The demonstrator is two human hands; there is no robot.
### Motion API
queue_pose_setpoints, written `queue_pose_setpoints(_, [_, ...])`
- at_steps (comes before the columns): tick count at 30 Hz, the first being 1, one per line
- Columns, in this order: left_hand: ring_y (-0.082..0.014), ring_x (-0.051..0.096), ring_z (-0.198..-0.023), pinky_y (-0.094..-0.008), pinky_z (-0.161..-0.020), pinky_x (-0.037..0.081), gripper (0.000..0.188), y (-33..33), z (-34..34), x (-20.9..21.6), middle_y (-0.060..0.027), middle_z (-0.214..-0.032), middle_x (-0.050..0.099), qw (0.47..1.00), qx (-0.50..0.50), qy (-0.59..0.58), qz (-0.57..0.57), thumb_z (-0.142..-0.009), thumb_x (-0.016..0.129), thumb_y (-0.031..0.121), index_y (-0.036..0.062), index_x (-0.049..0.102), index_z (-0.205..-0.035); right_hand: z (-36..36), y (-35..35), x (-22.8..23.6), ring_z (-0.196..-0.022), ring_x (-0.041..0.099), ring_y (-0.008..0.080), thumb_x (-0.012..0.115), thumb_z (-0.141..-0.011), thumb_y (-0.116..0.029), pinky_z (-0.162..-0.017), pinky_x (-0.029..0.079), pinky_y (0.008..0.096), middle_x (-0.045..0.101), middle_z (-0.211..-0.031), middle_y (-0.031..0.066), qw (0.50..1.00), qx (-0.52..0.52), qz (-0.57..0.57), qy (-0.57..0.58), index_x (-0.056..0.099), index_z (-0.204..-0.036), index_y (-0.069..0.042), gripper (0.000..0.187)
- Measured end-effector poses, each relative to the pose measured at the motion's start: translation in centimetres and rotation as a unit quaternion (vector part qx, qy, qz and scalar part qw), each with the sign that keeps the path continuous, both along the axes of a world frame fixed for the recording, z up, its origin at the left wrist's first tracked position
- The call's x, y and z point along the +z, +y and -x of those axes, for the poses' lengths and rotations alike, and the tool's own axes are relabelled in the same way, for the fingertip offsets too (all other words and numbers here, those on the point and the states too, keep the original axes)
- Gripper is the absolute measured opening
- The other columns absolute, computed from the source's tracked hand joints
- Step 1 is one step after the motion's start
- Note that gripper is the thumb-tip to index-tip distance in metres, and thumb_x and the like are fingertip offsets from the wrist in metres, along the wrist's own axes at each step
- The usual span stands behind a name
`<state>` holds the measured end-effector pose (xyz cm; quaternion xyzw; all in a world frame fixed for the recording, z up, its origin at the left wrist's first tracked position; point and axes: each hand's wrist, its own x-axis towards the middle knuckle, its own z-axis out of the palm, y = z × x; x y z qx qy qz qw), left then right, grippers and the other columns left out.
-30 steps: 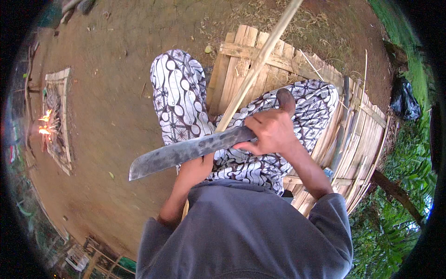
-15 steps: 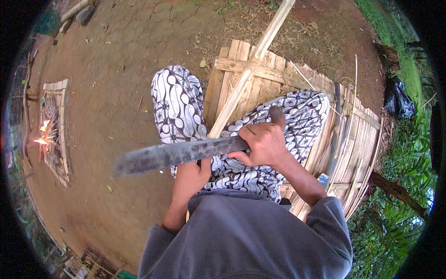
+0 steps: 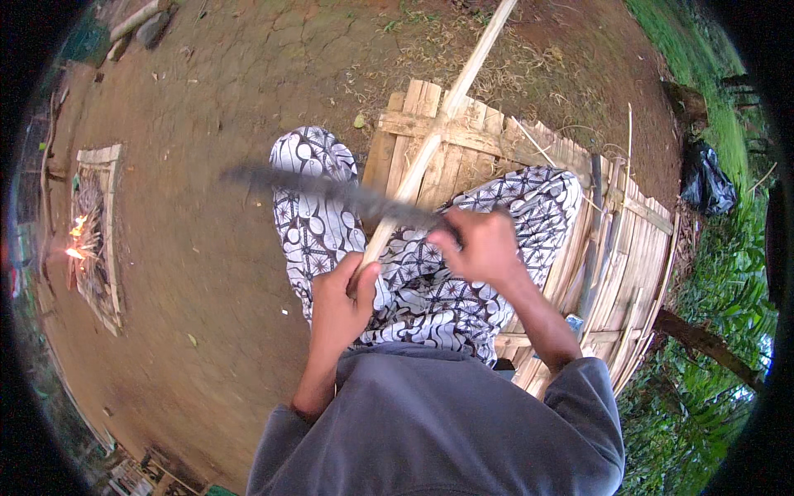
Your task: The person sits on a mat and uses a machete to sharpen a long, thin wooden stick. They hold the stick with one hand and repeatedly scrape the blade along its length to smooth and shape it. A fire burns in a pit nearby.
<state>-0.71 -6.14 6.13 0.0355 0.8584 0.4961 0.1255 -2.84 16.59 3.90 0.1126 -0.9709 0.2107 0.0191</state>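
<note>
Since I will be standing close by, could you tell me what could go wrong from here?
The blade is blurred with motion and crosses the bamboo strip just above the left hand gripping it, so a slip might cut those fingers. The strip lies over the patterned trousers, so a glancing stroke from the right hand could reach a leg.

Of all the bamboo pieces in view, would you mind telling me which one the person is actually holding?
The long pale bamboo pole, gripped at its near end by the left hand. It runs diagonally up across the slatted bamboo platform, whose slats lie fixed side by side, untouched by either hand.
</note>
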Motion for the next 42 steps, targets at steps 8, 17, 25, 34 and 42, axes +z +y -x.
queue_pose_setpoints(8, [-0.0011,0.038,-0.056,-0.0193,-0.047,0.030,0.025,-2.1,-1.3,-0.9,0.0039,-0.060,0.047,0.994,0.055,-0.066,-0.061,-0.086,0.060,0.007,-0.0027,0.062,-0.108,2.2,2.6,-3.2,-0.052,0.062,0.0322,0.050,-0.080,-0.063,-0.051,0.049,0.0404,0.058,-0.053,0.0153,0.997,-0.060,-0.043,-0.005,0.066,-0.075,-0.010,0.056])
queue_pose_setpoints(17, [-0.0017,0.037,-0.056,-0.0204,-0.047,0.031,0.023,-0.6,-1.4,-1.3,0.0038,-0.059,0.046,0.989,0.042,-0.092,-0.106,-0.087,0.059,0.009,-0.0033,0.062,-0.106,1.6,2.1,-1.2,-0.055,0.060,0.0381,0.052,-0.089,-0.041,-0.053,0.048,0.0456,0.058,-0.057,0.0199,0.980,-0.119,0.135,-0.091,0.065,-0.078,-0.001,0.043])
queue_pose_setpoints(25, [-0.0016,0.035,-0.053,-0.0212,-0.045,0.028,0.019,-2.3,-1.5,-1.3,0.0044,-0.056,0.042,0.996,0.065,-0.046,-0.043,-0.087,0.060,0.011,-0.0026,0.064,-0.099,0.6,-0.2,-2.1,-0.052,0.062,0.0312,0.052,-0.079,-0.063,-0.048,0.048,0.0430,0.060,-0.057,0.0149,0.997,0.073,-0.028,0.016,0.066,-0.074,-0.007,0.057])
queue_pose_setpoints(34, [-0.0012,0.036,-0.054,-0.0198,-0.046,0.028,0.018,-2.4,-1.8,-0.7,0.0054,-0.058,0.044,0.993,0.068,-0.058,-0.080,-0.087,0.059,0.011,-0.0029,0.063,-0.097,4.3,2.0,0.2,-0.057,0.062,0.0368,0.044,-0.091,-0.049,-0.058,0.051,0.0465,0.059,-0.057,0.0202,0.972,-0.149,0.099,-0.154,0.067,-0.084,-0.001,0.053])
queue_pose_setpoints(42, [-0.0020,0.039,-0.057,-0.0204,-0.048,0.031,0.020,-2.7,-1.7,-2.6,0.0048,-0.062,0.048,0.990,0.068,-0.063,-0.103,-0.088,0.059,0.013,-0.0025,0.063,-0.100,0.9,-2.1,-1.2,-0.051,0.061,0.0289,0.051,-0.080,-0.061,-0.050,0.049,0.0380,0.059,-0.057,0.0122,0.995,0.097,0.008,0.024,0.064,-0.072,-0.008,0.056])
